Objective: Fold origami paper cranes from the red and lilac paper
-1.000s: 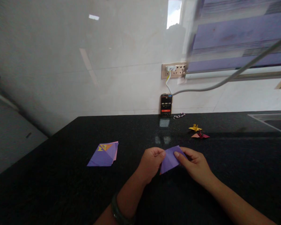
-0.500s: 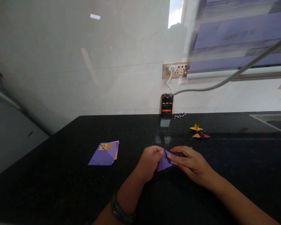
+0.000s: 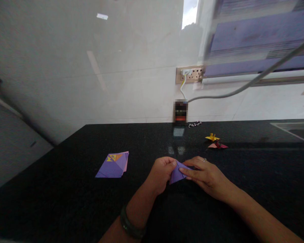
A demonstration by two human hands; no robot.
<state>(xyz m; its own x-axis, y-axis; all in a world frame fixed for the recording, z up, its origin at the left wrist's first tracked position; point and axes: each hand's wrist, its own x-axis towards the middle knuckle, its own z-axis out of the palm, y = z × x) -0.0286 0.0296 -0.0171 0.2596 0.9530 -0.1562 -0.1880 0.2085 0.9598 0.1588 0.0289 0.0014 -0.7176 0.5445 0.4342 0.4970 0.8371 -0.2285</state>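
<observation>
A small folded piece of purple origami paper (image 3: 176,175) is held just above or on the dark counter, between my two hands. My left hand (image 3: 163,173) pinches its upper left edge, thumb on top. From the other side my right hand (image 3: 205,175) grips it, with thumb or finger pressing on a flap near the middle and the other fingers behind the paper. Off to the left lies a stack of purple and pink paper sheets (image 3: 111,168) with a yellow and orange print. Beyond my right hand sit a yellow paper crane (image 3: 212,137) and a red and pink paper crane (image 3: 218,145).
A phone (image 3: 180,113) with a blurred screen leans against the wall on the black counter (image 3: 66,202). Beside it lies a beaded string (image 3: 195,124). A wall socket (image 3: 190,74) holds a white plug, and a grey cable (image 3: 243,88) crosses at the right.
My right fingers have shifted slightly left on the paper, and the flap under them now lies flatter. Both hands keep hold of it.
</observation>
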